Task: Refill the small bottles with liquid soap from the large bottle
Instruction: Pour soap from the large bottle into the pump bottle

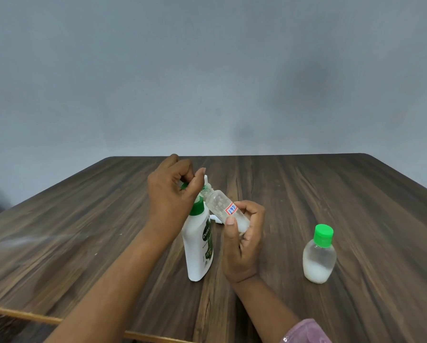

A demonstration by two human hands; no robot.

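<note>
left hand (pixel 170 196) grip curled on large bottle (pixel 198 248) pump; right hand (pixel 244 243) grip holds small bottle (pixel 219 205) at the nozzle, little soap in. capped bottle (pixel 319 258) part full; filling looks unfinished.

I see soft, even, rather dim light. Faint shadows smudge the grey wall (pixel 306 82); a pale sheen streaks the table (pixel 46 238) at left. Wide-angle distortion bows the table's edges. The near left corner blurs; the centre is reasonably sharp.
</note>
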